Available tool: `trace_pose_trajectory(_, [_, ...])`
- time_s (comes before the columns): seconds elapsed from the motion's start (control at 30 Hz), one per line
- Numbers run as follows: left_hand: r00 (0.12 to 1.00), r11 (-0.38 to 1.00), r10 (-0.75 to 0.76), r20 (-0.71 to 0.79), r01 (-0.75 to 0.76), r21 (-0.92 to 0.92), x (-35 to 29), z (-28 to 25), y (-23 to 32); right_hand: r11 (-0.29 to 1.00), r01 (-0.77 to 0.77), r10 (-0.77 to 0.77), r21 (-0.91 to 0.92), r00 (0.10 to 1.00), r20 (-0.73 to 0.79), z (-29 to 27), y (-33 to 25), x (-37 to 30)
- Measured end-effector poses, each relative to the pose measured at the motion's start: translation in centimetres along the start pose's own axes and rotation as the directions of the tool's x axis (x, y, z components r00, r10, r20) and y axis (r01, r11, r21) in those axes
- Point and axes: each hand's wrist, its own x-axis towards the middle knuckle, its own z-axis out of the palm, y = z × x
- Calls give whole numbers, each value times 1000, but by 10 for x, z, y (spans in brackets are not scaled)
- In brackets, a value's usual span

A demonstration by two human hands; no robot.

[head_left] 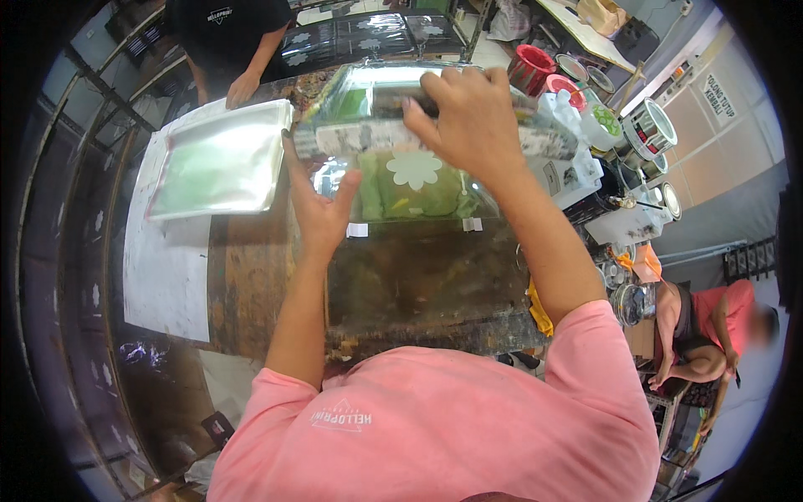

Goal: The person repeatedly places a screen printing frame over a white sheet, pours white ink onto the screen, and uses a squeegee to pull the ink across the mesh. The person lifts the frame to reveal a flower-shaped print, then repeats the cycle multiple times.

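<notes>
My right hand (475,117) is curled over the top of a paint-stained screen printing frame (360,139), which looks tilted up at its near side. Below the frame lies a clear plastic sheet with a white flower print (414,170), over a green patch. My left hand (322,205) is at the left end of the frame, beside that sheet, thumb and fingers spread apart. Its fingertips come close to a stack of clear plastic sheets (222,163); whether they touch it I cannot tell.
Two white tabs (357,230) mark the board's near side. A white paper (167,268) covers the table's left part. Paint tubs and cans (651,127) crowd the right edge. A co-worker in black (230,42) rests a hand by the stack; another person (723,326) sits at right.
</notes>
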Motion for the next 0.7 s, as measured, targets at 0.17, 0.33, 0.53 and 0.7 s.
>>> trace_pose_trajectory(0.17, [883, 538, -322, 342, -127, 833, -56, -24, -26, 999, -39, 40, -11, 999, 33, -8, 17, 44])
trace_pose_trajectory(0.33, [765, 366, -549, 336, -142, 920, -102, -14, -42, 992, -99, 94, 84, 994, 59, -16, 26, 72])
trace_pose_trajectory(0.53, [946, 828, -191, 261, 12, 560, -76, 8, -48, 992, -89, 86, 91, 995, 44, -15, 31, 79])
trace_pose_trajectory(0.7, [952, 896, -256, 168, 168, 410, -7, 40, -15, 992, -100, 96, 81, 994, 54, -13, 33, 86])
